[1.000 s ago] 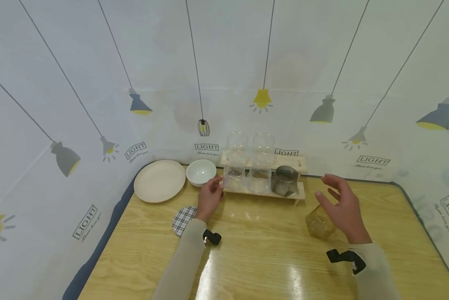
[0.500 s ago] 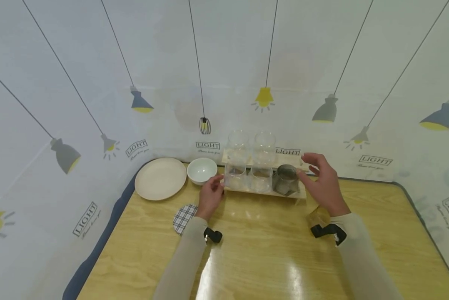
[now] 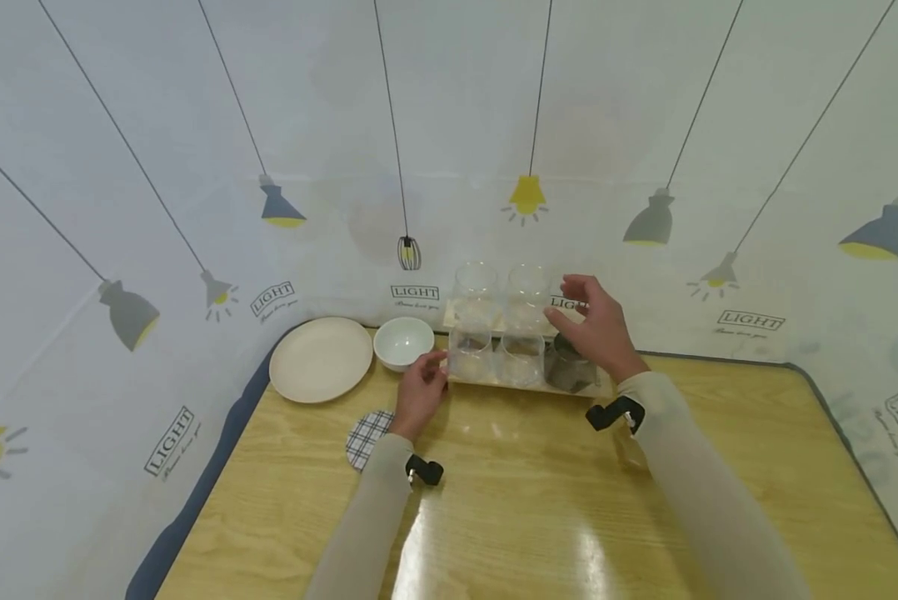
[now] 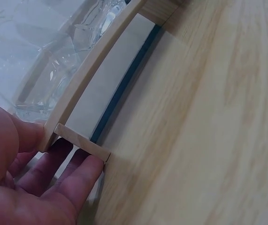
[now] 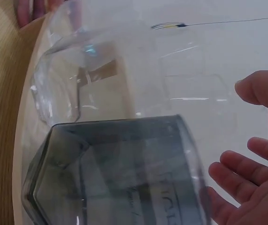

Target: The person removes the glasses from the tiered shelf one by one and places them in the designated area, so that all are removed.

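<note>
A two-tier wooden rack [image 3: 509,387] stands against the wall. My left hand [image 3: 419,396] holds its left end, the thumb on the shelf rail [image 4: 96,65] and fingers against the leg in the left wrist view. Two clear glasses [image 3: 471,358] and a smoky grey faceted glass [image 3: 569,377] share the lower shelf; two more clear glasses [image 3: 527,287] stand on the upper one. Over the grey glass [image 5: 119,173] reaches my right hand [image 3: 599,329], thumb and fingers apart and nothing between them, just right of the upper glasses.
Left of the rack are a white bowl [image 3: 404,343] and a large cream plate [image 3: 320,360]. A checked round coaster [image 3: 366,437] lies partly beneath the left forearm. An amber glass [image 3: 629,454] on the wooden table [image 3: 509,500] is mostly hidden by the right forearm.
My right hand has moved left and away from me, from above the amber glass to over the rack's right end. My left hand has stayed at the rack's left end.
</note>
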A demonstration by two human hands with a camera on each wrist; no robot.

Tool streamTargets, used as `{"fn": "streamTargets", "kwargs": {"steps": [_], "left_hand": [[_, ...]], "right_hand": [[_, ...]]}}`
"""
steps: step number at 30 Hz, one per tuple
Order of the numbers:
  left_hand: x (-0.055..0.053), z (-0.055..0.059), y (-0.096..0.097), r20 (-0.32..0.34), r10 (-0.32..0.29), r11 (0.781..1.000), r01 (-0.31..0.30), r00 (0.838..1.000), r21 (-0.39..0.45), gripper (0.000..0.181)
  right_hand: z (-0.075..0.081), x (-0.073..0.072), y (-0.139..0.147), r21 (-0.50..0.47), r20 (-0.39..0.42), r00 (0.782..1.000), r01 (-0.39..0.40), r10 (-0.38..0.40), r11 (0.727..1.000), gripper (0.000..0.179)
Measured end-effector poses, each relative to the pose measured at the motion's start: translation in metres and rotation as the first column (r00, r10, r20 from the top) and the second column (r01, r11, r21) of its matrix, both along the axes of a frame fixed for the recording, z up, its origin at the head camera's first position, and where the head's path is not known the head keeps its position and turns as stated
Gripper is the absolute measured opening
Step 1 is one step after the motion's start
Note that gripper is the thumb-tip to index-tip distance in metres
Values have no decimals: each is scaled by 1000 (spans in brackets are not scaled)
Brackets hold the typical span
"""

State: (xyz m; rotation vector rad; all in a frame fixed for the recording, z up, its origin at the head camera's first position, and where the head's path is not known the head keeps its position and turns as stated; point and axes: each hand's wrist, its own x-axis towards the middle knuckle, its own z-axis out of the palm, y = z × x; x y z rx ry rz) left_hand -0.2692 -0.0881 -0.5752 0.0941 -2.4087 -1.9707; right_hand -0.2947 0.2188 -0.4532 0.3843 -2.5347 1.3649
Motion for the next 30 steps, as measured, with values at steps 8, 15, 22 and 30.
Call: {"fn": "streamTargets", "kwargs": {"steps": [8,15,22,30], "left_hand": [[-3,-1,-1,-4,-4,1000,4,1000,12,29],[-2,-4,-3,-5,0,999,0,1000,44,29],[-2,0,-1,3,-7,999,7,1000,35,30],[-2,-2,0,6,-9,999,9,1000,39,30]], "right_hand": [[1,-28,-18,141,92,996,-17,4,990,87],[4,-42,-27,182,150,988,-50,23,982,97],[3,-42,-29,167,162,987,-41,13,985,96],[0,-42,-27,148,159,987,-32,8,988,93]]}}
